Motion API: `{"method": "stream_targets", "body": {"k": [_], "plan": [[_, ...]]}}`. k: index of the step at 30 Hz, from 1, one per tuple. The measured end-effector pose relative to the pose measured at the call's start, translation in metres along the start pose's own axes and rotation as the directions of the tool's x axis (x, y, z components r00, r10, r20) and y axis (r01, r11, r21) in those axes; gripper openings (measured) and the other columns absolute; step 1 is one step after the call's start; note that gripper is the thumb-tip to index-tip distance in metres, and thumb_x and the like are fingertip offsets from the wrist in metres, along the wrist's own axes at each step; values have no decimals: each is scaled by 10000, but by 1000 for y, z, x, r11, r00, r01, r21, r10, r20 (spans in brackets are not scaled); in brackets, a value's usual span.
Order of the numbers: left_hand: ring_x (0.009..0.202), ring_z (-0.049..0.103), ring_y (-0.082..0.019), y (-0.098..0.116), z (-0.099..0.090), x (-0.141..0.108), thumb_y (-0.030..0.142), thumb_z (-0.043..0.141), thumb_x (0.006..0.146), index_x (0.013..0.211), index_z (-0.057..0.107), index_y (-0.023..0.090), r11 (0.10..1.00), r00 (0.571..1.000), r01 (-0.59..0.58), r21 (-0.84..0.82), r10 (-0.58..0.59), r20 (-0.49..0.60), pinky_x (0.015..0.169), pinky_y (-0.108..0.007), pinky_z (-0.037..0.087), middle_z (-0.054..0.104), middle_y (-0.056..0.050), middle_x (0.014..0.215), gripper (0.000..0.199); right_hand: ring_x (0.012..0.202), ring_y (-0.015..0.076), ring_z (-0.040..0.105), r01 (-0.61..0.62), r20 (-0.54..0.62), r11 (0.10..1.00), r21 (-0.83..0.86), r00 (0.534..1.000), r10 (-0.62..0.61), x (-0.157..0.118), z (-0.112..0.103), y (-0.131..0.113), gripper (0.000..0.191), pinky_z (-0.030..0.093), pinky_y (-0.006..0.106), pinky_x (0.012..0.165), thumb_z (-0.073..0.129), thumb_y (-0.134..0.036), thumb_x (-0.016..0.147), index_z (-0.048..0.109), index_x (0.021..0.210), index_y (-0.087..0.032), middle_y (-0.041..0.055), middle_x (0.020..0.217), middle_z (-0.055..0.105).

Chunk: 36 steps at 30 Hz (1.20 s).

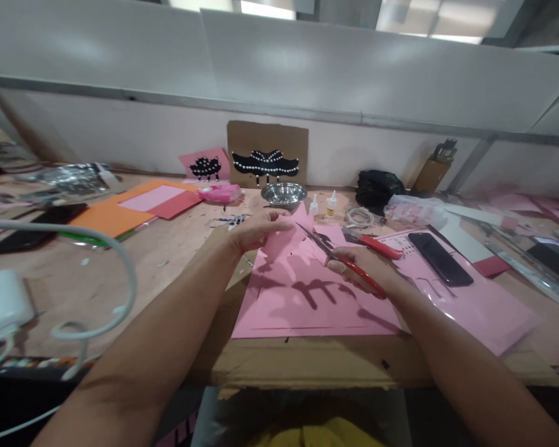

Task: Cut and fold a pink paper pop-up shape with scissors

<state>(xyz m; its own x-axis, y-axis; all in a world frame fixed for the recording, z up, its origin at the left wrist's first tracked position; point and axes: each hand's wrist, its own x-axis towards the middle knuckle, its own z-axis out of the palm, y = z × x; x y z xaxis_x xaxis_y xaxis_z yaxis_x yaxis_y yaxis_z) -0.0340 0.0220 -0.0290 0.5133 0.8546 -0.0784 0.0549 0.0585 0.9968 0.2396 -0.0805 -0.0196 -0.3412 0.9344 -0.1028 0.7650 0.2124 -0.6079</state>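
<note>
Pinched in my left hand [258,230] is a cut piece of pink paper [282,245], held up over the work surface. My right hand [361,267] grips scissors [323,245] with red handles; their blades point up and left, close to the right edge of the piece. Whether the blades touch the paper I cannot tell. Below lie pink sheets [279,310] on a piece of cardboard [307,363], with shadows of the hands and paper across them. A second red-handled tool [382,247] rests just beyond my right hand.
A metal bowl [284,195], glue bottles [331,203] and a coiled cable [359,217] stand behind. Black beaded cut-outs [265,164] lean on the wall. A phone [440,259] lies at right, orange sheets [116,208] at left, and a white cable [125,267] loops near my left arm.
</note>
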Motion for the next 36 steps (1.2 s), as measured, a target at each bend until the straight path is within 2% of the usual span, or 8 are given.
{"method": "stream_targets", "body": {"k": [4, 9, 11, 16, 22, 27, 32, 36], "plan": [[652, 633, -139, -2, -1, 2, 354, 869, 651, 909, 614, 190, 1000, 1000, 28, 8, -28, -7, 502, -219, 497, 626, -19, 829, 398, 622, 154, 577, 31, 8, 999, 11, 999, -31, -1, 0, -7, 483, 366, 234, 523, 509, -653, 913, 647, 906, -191, 43, 749, 657], [651, 648, -157, -5, -1, 3, 387, 849, 682, 919, 595, 202, 999, 999, 37, -12, -37, 24, 527, -268, 529, 631, -15, 823, 394, 457, 129, 541, -108, 77, 993, 51, 992, 104, -1, -2, -14, 462, 351, 225, 426, 484, -634, 933, 628, 992, -199, 21, 645, 644], [640, 644, -155, -3, 2, 3, 400, 851, 675, 878, 583, 194, 1000, 1000, 14, 1, -14, 27, 518, -260, 520, 624, -15, 799, 394, 439, 123, 535, -125, 87, 991, 57, 989, 119, -2, -2, -14, 470, 353, 219, 415, 476, -641, 935, 626, 1016, -203, 13, 627, 639], [588, 610, -123, 0, 5, 2, 395, 850, 679, 802, 570, 182, 999, 998, -31, 39, 29, 57, 477, -212, 467, 596, -2, 727, 372, 485, 120, 554, -89, 98, 992, 90, 992, 80, -3, -2, -12, 488, 362, 213, 440, 494, -658, 921, 618, 1013, -195, 15, 656, 642], [537, 573, -112, -2, 6, 4, 408, 845, 683, 789, 567, 187, 998, 998, -19, 52, 16, 63, 447, -211, 440, 577, 9, 677, 370, 490, 117, 523, -87, 109, 990, 109, 991, 75, -3, -3, -14, 492, 337, 219, 442, 522, -649, 911, 626, 1095, -205, 7, 654, 628], [537, 562, -111, -4, 5, 5, 414, 835, 694, 772, 575, 183, 996, 998, -17, 86, 13, 55, 441, -208, 424, 571, -3, 680, 357, 546, 138, 565, -71, 69, 997, 43, 995, 68, -2, -2, -8, 528, 369, 231, 477, 511, -697, 897, 651, 1109, -235, 27, 742, 676], [533, 552, -111, -7, 2, 7, 407, 831, 705, 785, 593, 189, 996, 999, -7, 89, 3, 40, 445, -213, 427, 562, 2, 673, 333, 647, 160, 606, -26, 24, 1000, 5, 999, 26, -2, -1, -8, 491, 385, 239, 532, 503, -675, 910, 672, 1027, -230, 58, 868, 709], [532, 551, -117, -6, 3, 6, 418, 829, 700, 785, 601, 186, 994, 1000, 4, 105, -6, 24, 434, -214, 417, 567, -6, 675, 336, 647, 162, 596, -1, 23, 1000, 3, 1000, 1, -1, -1, -9, 493, 379, 243, 535, 490, -670, 917, 663, 953, -210, 60, 836, 696]]}}
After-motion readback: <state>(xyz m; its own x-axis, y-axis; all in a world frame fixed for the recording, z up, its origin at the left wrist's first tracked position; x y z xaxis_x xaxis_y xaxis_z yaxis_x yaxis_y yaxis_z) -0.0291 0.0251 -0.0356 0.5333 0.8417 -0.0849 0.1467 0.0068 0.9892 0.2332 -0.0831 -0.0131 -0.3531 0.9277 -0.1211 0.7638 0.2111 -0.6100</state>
